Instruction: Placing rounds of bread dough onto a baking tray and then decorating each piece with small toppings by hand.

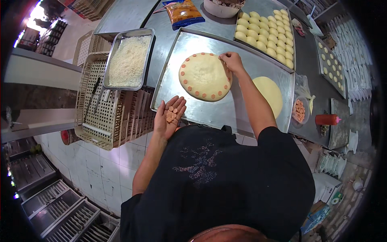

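The left hand [171,115] lies palm up and spread at the near edge of the metal tray [238,109], cupping sausage slices [172,114]. Beyond, a round dough [204,76] ringed with slices rests on the tray. The right hand [231,61] pinches at its far rim. Dough balls [266,34] sit farther back on the counter [121,16].

Two hands: left hand [170,116], right hand [231,60]. Two flat dough rounds, one topped [204,76], one plain [269,93]. One tray of shredded cheese [129,60], one red squeeze bottle [327,119], roughly thirty dough balls [266,35], hard to count exactly.
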Demonstrator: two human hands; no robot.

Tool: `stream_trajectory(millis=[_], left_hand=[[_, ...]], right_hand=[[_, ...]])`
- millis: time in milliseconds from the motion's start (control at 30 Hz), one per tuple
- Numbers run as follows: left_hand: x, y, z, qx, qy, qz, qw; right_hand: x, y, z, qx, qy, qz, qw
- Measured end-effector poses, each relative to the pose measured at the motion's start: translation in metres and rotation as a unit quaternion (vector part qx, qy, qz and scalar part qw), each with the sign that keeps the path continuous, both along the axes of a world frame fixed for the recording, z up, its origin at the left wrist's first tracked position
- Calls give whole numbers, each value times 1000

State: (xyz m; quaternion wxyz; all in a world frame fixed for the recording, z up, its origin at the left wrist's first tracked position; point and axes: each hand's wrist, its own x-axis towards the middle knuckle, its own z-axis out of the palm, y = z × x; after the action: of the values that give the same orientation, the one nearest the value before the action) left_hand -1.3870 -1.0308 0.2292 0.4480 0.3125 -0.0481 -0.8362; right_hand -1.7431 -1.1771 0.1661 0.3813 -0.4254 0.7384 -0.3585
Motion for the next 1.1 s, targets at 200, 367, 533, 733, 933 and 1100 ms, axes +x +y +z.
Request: stream_trajectory(millis=[200,367,533,733,933,1100], left_hand=[[-2,0,2,-1,1,-8,1000],[-5,-2,-9,-6,89,-7,996],[-21,-14,-6,-10,99,-39,994],[-24,-10,-15,-26,73,-63,995],[-23,-8,-12,1,69,-50,996],[-12,-6,-6,5,96,-21,995]], right_hand=[[-1,6,-4,-16,17,-47,999],[52,39,60,-171,15,62,983],[121,106,100,-280,133,377,873],[145,138,99,-306,211,398,838],[145,133,87,-288,178,381,860],[125,75,71,-205,17,234,950]])
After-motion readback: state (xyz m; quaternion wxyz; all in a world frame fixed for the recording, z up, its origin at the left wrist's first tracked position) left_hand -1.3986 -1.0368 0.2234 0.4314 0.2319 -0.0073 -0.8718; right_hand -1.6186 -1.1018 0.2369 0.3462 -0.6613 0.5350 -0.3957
